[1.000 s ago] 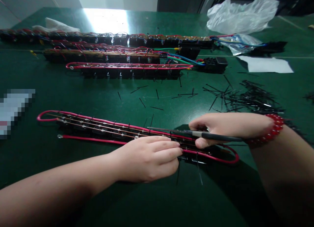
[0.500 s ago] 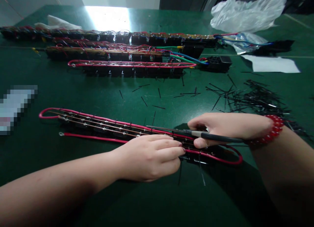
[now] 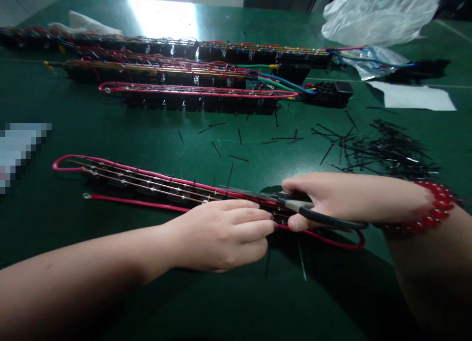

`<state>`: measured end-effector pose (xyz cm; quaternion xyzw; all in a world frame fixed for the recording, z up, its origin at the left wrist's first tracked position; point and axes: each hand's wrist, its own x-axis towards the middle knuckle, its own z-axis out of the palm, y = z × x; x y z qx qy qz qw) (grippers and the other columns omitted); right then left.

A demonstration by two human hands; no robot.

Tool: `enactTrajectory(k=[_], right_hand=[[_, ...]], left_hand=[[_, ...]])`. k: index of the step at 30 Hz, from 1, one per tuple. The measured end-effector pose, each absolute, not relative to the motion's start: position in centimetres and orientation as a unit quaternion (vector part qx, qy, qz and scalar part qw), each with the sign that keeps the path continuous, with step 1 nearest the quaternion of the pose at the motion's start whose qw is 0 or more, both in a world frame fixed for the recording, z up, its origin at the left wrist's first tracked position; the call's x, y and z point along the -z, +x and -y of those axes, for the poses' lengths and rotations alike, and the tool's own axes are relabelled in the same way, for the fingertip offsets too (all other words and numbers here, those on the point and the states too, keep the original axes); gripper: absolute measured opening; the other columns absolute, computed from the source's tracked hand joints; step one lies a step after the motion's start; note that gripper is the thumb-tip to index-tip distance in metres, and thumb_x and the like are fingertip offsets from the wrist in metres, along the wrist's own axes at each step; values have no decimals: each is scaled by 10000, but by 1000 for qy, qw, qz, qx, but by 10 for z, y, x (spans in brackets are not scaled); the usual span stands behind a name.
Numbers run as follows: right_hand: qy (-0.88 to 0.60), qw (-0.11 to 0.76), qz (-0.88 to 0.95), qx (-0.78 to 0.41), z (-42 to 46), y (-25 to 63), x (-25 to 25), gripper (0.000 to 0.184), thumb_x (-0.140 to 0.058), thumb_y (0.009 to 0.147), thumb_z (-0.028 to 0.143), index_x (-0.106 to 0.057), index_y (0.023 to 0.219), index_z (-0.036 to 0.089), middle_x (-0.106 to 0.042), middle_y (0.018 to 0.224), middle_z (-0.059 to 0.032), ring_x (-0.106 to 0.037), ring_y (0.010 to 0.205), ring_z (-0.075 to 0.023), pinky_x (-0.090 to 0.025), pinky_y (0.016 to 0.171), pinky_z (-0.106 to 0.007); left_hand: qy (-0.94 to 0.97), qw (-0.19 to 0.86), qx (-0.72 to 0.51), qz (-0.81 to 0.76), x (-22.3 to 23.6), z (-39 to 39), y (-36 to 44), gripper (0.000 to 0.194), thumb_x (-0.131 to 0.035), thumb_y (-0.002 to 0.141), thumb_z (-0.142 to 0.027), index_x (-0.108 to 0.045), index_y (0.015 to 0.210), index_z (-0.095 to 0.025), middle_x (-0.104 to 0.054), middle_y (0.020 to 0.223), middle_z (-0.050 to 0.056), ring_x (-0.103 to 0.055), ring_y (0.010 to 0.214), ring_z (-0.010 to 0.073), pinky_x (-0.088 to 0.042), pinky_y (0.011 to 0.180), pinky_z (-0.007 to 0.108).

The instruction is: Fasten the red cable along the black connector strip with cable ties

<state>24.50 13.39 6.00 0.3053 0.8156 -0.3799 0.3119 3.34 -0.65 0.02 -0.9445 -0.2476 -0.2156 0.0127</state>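
Observation:
A long black strip (image 3: 147,184) with thin copper-coloured rods lies at a slant across the table, a red wire (image 3: 140,172) tied along it and looped at both ends. My left hand (image 3: 224,235) rests over its middle, fingers together and bent onto the strip; the fingertips are partly hidden. My right hand (image 3: 332,198) grips black-handled pliers (image 3: 306,211), their jaws pointing left along the strip close to the red wire. Exactly what the jaws touch is unclear. Under the strip's near side, a thin cable tie tail (image 3: 302,262) sticks out.
Black cable ties (image 3: 396,147) lie heaped at the right, with several scattered mid-table. Farther back are more wired strips (image 3: 199,98), a white paper (image 3: 416,96) and a clear plastic bag (image 3: 379,16). A blurred-out light object (image 3: 20,147) is at the left edge.
The view has shifted slightly. My right hand has turned a little, and the pliers' handle shows at a steeper angle. My left hand stays on the strip.

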Motion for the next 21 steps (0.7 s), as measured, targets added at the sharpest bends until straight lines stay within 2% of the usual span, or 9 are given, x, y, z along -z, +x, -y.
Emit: enactTrajectory(k=[10, 21], right_hand=[[301, 297, -838, 344, -132, 240, -58, 482, -620, 716, 704, -550, 784, 232, -634, 740, -12, -529, 629, -189, -295, 523, -270], [300, 288, -839, 350, -136, 240, -50, 549, -620, 694, 765, -551, 764, 226, -601, 705, 12, -480, 607, -158, -275, 520, -270]], left_hand=[[-948, -8, 206, 243, -3, 5, 34, 208, -466, 944, -184, -671, 964, -156, -661, 1160, 94, -601, 1140, 219, -504, 1064, 369], [-948, -12, 203, 245, -2, 5, 33, 191, -478, 944, -185, -667, 950, -157, -659, 1170, 93, -604, 1138, 217, -508, 1054, 372]])
